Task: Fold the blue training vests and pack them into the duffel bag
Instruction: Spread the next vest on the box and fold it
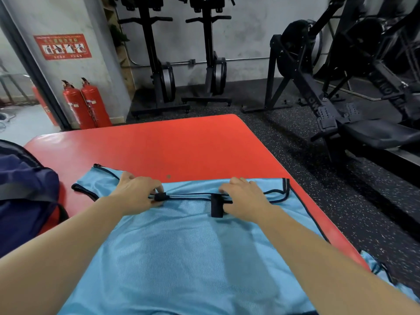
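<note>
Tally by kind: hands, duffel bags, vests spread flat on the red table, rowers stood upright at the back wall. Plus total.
Hands: 2, left hand, right hand
Duffel bag: 1
Vest: 1
Upright rowers: 2
Total: 6

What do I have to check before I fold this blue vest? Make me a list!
1. The blue vest lies spread on the red mat: ok.
2. The left hand pinches the small black clip: ok.
3. The right hand pinches the black strap tab: ok.
4. Bare mat shows beyond the vest, for folding: ok.
5. The duffel bag sits beside the vest, on the left: ok.
6. Bag unzipped and open: cannot tell.
</note>
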